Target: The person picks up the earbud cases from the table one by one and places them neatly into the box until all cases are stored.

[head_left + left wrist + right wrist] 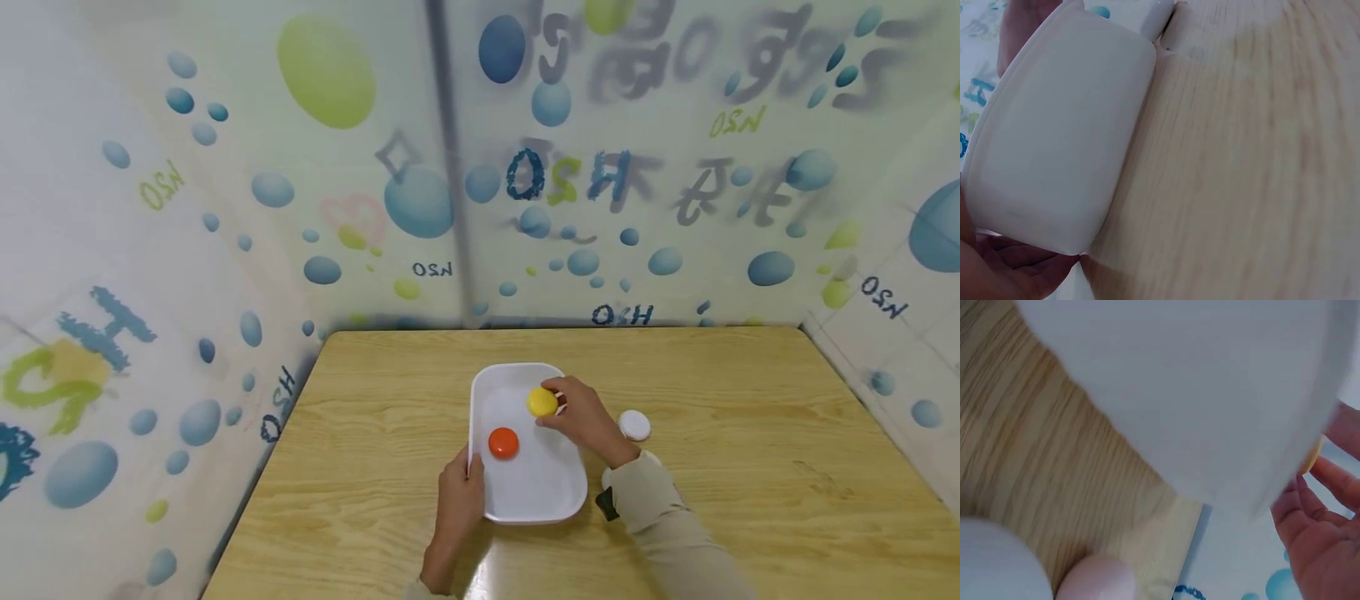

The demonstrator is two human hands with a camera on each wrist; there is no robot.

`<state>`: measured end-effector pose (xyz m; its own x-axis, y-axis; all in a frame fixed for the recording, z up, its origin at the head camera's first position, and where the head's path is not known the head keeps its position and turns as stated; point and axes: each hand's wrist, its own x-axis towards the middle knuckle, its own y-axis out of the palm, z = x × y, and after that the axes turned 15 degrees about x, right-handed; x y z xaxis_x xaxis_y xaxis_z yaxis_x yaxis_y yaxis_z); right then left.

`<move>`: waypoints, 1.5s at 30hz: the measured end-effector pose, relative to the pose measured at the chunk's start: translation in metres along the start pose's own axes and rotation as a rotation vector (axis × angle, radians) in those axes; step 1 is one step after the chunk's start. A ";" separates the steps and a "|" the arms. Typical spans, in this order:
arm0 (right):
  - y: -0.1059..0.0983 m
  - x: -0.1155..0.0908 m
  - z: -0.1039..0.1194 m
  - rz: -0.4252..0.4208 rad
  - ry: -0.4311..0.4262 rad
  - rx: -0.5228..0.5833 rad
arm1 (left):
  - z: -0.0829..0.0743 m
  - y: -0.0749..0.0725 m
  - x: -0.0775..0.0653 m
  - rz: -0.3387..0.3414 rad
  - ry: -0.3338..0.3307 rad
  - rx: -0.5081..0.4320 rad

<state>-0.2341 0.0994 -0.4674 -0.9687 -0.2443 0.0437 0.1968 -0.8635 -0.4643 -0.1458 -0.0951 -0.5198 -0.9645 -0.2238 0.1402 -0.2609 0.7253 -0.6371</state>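
Head view is where I am watching from my distant station, and nearest me the right sleeve [675, 517] is reaching in, with a small dark item [608, 505] showing just beside it, too unclear for me to identify. The left hand [459, 496] is gripping the left side of the white tray [536, 493], and in the left wrist view I am seeing its fingers bending by a lower corner. Inside, a glossy red disc [503, 443] is lying left of the middle. Outside the tray's right wall, a round white piece [634, 425] is resting on the wooden table [757, 433], near the right wrist. Farther in, the right hand [587, 415] is pinching the yellow disc [542, 402] between thumb and fingers over the tray's far half; whether the disc is touching the tray floor, I cannot tell. Beyond the table, a pale wall [660, 196] is rising, carrying blue and green spots and mirrored lettering.
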 end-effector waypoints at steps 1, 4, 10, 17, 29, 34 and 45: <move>0.003 0.001 0.001 0.002 0.004 0.003 | 0.000 0.000 0.000 -0.001 0.004 0.002; 0.010 0.003 0.001 0.005 -0.002 -0.006 | -0.001 0.002 -0.001 -0.002 0.007 0.005; 0.019 0.005 -0.002 0.020 -0.002 -0.032 | -0.001 0.004 -0.002 0.006 0.013 0.000; 0.024 0.007 -0.002 0.052 0.022 -0.052 | -0.001 0.004 -0.002 0.015 0.010 -0.003; 0.028 0.007 -0.002 0.088 0.008 -0.039 | -0.004 0.004 -0.003 0.010 0.005 0.006; 0.028 0.007 0.000 0.076 0.021 -0.047 | -0.003 0.004 -0.002 0.006 0.005 0.016; 0.015 0.003 0.005 0.002 -0.042 -0.077 | 0.000 0.000 -0.001 0.024 -0.001 0.005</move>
<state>-0.2336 0.0831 -0.4698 -0.9607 -0.2661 0.0791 0.1854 -0.8270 -0.5307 -0.1447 -0.0949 -0.5194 -0.9704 -0.2072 0.1241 -0.2376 0.7268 -0.6444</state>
